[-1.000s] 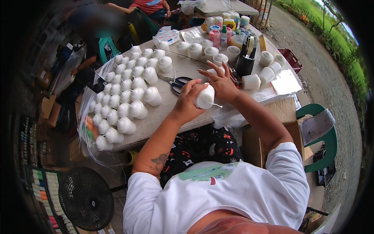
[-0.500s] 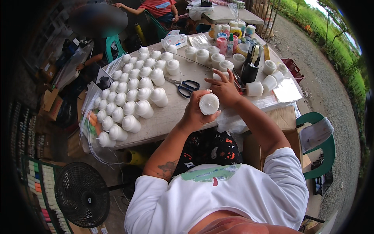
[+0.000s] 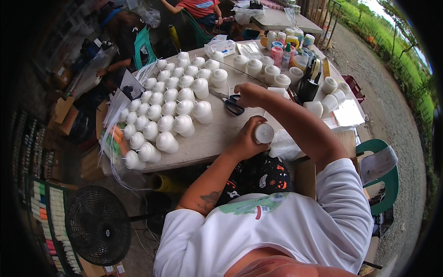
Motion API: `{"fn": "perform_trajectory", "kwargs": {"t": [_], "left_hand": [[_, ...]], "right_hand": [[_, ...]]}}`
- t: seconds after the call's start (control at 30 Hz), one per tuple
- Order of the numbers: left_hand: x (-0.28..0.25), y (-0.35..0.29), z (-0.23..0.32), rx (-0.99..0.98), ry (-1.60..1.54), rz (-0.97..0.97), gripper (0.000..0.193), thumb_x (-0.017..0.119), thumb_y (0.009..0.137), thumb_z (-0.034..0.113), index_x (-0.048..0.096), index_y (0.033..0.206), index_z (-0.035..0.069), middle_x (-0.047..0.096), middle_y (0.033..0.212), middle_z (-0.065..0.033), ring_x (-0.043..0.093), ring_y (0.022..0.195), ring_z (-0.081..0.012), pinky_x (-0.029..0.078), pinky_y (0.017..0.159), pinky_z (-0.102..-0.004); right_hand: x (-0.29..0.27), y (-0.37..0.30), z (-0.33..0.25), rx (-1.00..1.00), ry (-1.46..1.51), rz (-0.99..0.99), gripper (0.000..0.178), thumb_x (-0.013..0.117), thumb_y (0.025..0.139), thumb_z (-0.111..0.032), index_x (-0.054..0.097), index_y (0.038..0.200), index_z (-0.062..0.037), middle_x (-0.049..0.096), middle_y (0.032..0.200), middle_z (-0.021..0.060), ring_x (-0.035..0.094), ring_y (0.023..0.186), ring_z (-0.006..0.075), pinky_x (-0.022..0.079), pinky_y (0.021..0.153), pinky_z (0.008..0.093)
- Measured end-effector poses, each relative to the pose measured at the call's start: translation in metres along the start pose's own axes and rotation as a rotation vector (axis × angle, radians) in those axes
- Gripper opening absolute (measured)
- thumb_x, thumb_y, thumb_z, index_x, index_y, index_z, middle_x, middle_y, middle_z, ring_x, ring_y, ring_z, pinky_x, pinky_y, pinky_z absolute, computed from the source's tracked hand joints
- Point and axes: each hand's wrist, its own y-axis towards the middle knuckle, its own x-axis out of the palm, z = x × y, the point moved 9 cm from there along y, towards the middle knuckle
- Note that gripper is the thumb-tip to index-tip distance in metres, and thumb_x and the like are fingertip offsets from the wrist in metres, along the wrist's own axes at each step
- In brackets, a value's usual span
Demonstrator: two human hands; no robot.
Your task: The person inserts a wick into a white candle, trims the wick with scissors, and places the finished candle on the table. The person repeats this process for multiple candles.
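White candle in the left hand, held above the near edge of the table, round end face turned up toward the head camera. Fingers of that hand clamped around the candle's side; left forearm angled up and inward. Right forearm slanting leftward across the tabletop, elbow bent, right hand at the dark-handled scissors. Fingers there bent and bunched close; from this angle, impossible to tell whether closed on a handle or just above.

Coloured printing on a small white box at the far side, too small to make out; pale mark on the hub of the black fan, likewise. Green and red print across the front of the white T-shirt.

Pale tabletop, faintly smudged, crowded at left with slanting rows of white candles, some wicks showing. More white pieces toward the far right, near a black tape dispenser, coloured candles and a green-topped bottle. Beyond, another person in a red shirt, near a second table; to the right, a green chair, gravel path and bright grass.
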Motion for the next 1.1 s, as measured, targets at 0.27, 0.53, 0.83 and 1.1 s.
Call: {"fn": "perform_trajectory", "kwargs": {"t": [0.27, 0.53, 0.83, 1.1], "left_hand": [[-0.001, -0.001, 0.009, 0.057, 0.050, -0.063, 0.069, 0.077, 0.062, 0.008, 0.048, 0.125, 0.009, 0.051, 0.120, -0.0148, 0.048, 0.118, -0.0338, 0.041, 0.100, -0.0413], [-0.002, -0.002, 0.012, 0.092, -0.004, -0.040, 0.068, 0.078, 0.060, 0.005, 0.048, 0.121, 0.010, 0.052, 0.118, -0.0137, 0.052, 0.114, -0.0348, 0.043, 0.097, -0.0417], [-0.009, 0.001, 0.002, 0.103, 0.018, 0.124, 0.062, 0.079, 0.065, 0.011, 0.049, 0.119, 0.012, 0.056, 0.114, -0.0134, 0.056, 0.108, -0.0336, 0.046, 0.092, -0.0410], [-0.017, 0.014, 0.024, 0.083, 0.118, 0.218, 0.063, 0.078, 0.065, 0.012, 0.047, 0.121, 0.015, 0.055, 0.112, -0.0150, 0.056, 0.104, -0.0365, 0.047, 0.089, -0.0445]], "right_hand": [[0.020, 0.004, 0.008, 0.166, -0.070, -0.180, 0.043, 0.068, 0.070, -0.010, 0.057, 0.108, 0.0063, 0.065, 0.088, 0.0243, 0.067, 0.079, 0.0323, 0.053, 0.066, 0.0390], [-0.079, -0.095, 0.006, 0.119, 0.929, -0.269, 0.065, 0.070, 0.074, 0.001, 0.044, 0.133, 0.0017, 0.068, 0.095, 0.0110, 0.064, 0.079, 0.0143, 0.052, 0.064, 0.0262], [-0.030, -0.238, -0.002, -0.063, 1.494, 0.325, 0.066, 0.074, 0.081, -0.010, 0.039, 0.136, -0.0031, 0.062, 0.101, 0.0052, 0.062, 0.097, 0.0155, 0.048, 0.083, 0.0290], [-0.086, -0.263, -0.036, -0.254, 1.153, 0.785, 0.056, 0.057, 0.089, 0.006, 0.033, 0.140, -0.0010, 0.053, 0.124, 0.0115, 0.057, 0.111, 0.0167, 0.045, 0.095, 0.0304]]}}
